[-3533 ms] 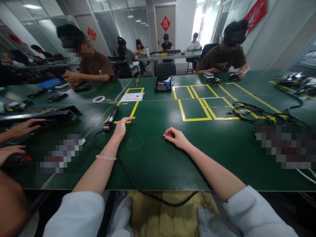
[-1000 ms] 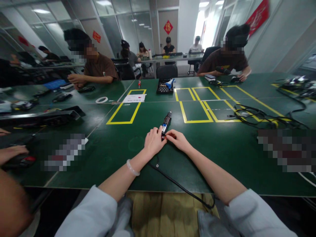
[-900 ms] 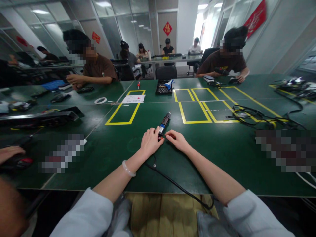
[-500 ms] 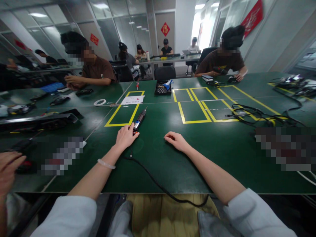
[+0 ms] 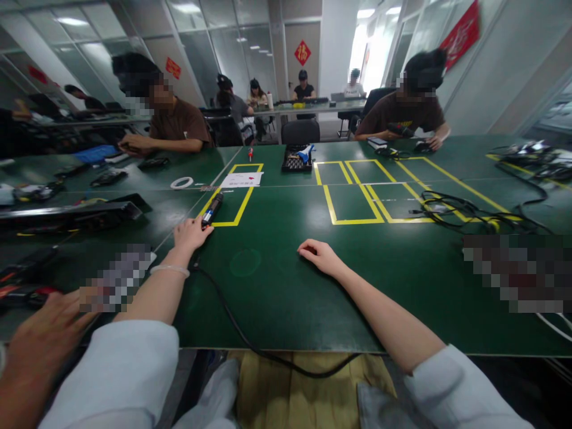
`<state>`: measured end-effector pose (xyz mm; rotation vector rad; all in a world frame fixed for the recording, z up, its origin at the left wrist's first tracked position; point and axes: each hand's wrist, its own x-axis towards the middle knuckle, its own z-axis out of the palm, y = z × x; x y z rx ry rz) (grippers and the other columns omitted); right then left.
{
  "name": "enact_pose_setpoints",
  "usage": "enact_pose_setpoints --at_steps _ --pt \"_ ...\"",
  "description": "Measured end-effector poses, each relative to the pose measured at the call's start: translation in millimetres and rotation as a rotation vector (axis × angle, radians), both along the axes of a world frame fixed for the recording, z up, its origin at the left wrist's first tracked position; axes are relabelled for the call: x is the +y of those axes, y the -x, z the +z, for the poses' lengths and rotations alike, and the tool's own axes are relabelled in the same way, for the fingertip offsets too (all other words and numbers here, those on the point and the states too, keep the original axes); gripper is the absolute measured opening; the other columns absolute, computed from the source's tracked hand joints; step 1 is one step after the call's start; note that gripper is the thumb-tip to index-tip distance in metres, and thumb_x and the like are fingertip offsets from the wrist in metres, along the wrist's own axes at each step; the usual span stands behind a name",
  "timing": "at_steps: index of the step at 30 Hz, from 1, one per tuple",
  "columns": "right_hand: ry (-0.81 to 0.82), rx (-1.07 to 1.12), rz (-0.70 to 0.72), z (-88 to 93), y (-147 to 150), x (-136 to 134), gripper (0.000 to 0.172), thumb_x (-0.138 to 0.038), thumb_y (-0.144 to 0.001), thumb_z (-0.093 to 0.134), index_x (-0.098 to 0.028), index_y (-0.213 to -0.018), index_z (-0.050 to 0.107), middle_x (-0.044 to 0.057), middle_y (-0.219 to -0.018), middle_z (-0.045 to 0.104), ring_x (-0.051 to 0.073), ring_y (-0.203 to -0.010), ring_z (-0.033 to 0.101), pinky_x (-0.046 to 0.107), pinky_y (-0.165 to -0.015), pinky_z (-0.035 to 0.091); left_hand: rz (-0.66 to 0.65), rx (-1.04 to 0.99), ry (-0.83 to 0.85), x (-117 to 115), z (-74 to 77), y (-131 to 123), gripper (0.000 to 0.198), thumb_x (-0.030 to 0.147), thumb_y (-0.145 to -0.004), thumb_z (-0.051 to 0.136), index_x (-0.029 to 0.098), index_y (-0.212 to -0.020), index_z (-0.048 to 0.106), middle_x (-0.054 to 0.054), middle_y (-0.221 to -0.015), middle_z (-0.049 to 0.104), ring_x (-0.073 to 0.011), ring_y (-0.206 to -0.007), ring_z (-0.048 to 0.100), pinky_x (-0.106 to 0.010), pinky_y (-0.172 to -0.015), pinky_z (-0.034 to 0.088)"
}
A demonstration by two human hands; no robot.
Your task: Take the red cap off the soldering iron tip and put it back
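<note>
My left hand is closed round the rear end of a black corded electric screwdriver. Its far end points away from me, over the left side of a yellow tape rectangle. A black cable trails from behind the hand over the table edge. To the right, my right hand rests on the green table, fingers curled in with nothing visible in them.
A black bit case with something blue and white on it lies at the back. Black cables lie coiled at right. A white tape roll and a paper sheet are at left. A co-worker's hand reaches in beside my left arm.
My left hand has moved left with the electric screwdriver, and the cable has shifted too. The co-worker's hand has come further in from the left. My right hand stays put.
</note>
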<state>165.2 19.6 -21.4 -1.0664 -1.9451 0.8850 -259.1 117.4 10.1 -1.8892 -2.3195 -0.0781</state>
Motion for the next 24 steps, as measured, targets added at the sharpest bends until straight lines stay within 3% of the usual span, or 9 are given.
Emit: enact_pose_setpoints --at_steps 6,11,16,20,24 --pt "0.001 -0.001 0.006 0.9 -0.7 -1.0 0.017 -0.029 -0.088 0.054 -0.016 -0.088 0.066 0.001 -0.077 0.063 0.012 -0.067 0.052 0.024 -0.067 0.041 0.007 0.059 -0.162 -16.3 -1.9 -16.7 0.053 0.047 -0.084 0.051 0.008 -0.121 0.053 -0.021 -0.107 0.063 -0.0347 -0.101 0.057 -0.042 -0.093 0.035" --pt "-0.002 -0.003 0.007 -0.1 -0.6 -0.8 0.017 -0.028 -0.089 0.054 -0.015 -0.089 0.066 0.002 -0.078 0.064 0.012 -0.067 0.052 0.024 -0.067 0.041 0.033 0.086 -0.154 -20.5 -1.3 -26.9 0.039 0.040 -0.089 0.043 0.011 -0.111 0.055 -0.017 -0.100 0.066 -0.0307 -0.093 0.061 -0.042 -0.094 0.033" --pt "-0.001 -0.007 0.010 -1.2 -0.2 -0.4 0.018 -0.030 -0.089 0.054 -0.016 -0.090 0.066 0.002 -0.079 0.064 0.012 -0.068 0.053 0.024 -0.067 0.041 0.091 0.008 -0.213 -15.9 11.2 -35.2 0.037 0.036 -0.091 0.037 0.010 -0.107 0.058 -0.019 -0.104 0.066 -0.0310 -0.096 0.060 -0.043 -0.091 0.037" --pt "0.005 -0.001 0.015 -1.5 -0.1 0.0 0.019 -0.031 -0.089 0.054 -0.016 -0.090 0.066 0.002 -0.080 0.065 0.013 -0.069 0.054 0.025 -0.067 0.041 0.022 -0.248 -0.340 -11.1 25.1 -67.4 0.038 0.041 -0.091 0.039 0.013 -0.107 0.059 -0.015 -0.100 0.067 -0.0286 -0.092 0.061 -0.039 -0.083 0.043" --pt "0.019 0.018 0.018 -0.8 -0.3 -0.2 0.019 -0.031 -0.088 0.054 -0.016 -0.089 0.066 0.001 -0.078 0.064 0.012 -0.067 0.053 0.025 -0.066 0.041 -0.291 -0.789 -0.272 -20.2 30.0 -136.0 0.035 0.042 -0.088 0.046 0.015 -0.104 0.061 -0.007 -0.086 0.066 -0.0171 -0.077 0.061 -0.030 -0.077 0.046"
